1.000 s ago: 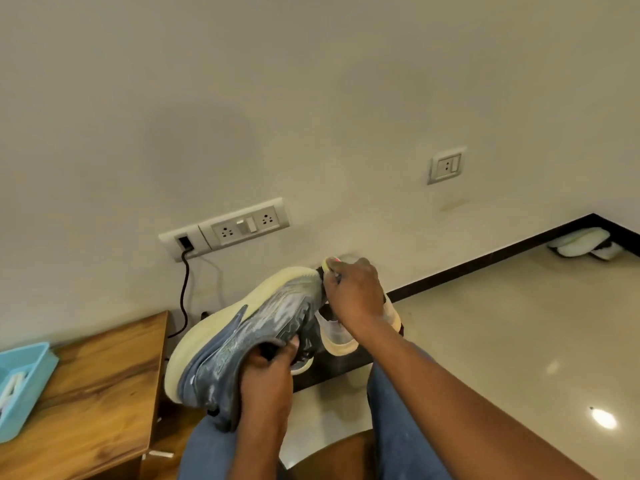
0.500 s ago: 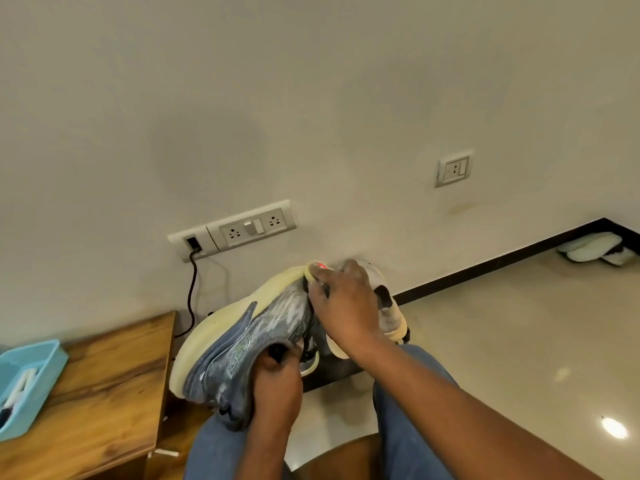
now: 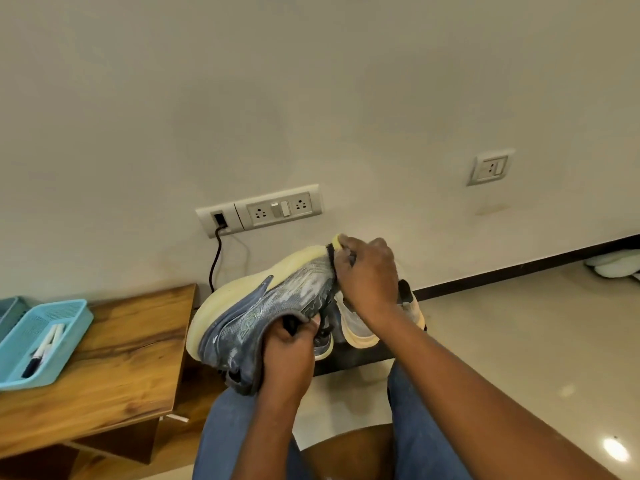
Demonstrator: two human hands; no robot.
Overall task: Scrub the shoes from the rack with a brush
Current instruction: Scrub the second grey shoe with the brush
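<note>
A grey-blue sneaker (image 3: 263,310) with a thick pale-yellow sole lies tilted on its side above my lap, toe pointing up and to the right. My left hand (image 3: 287,355) grips it at the collar, thumb inside the opening. My right hand (image 3: 369,278) holds a small brush (image 3: 337,242) with a yellowish handle tip against the toe end; the bristles are mostly hidden by my fingers. A second, whitish shoe (image 3: 356,323) sits behind my right hand on a dark low surface.
A wooden bench (image 3: 131,348) at the left carries a light-blue basket (image 3: 45,337) with pens in it. Wall sockets (image 3: 277,209) with a plugged black cable are behind the shoe. White footwear (image 3: 613,265) lies on the tiled floor at the far right.
The right hand with the brush has slid up along the toe of the sneaker. The view has shifted slightly, and the left hand keeps its hold.
</note>
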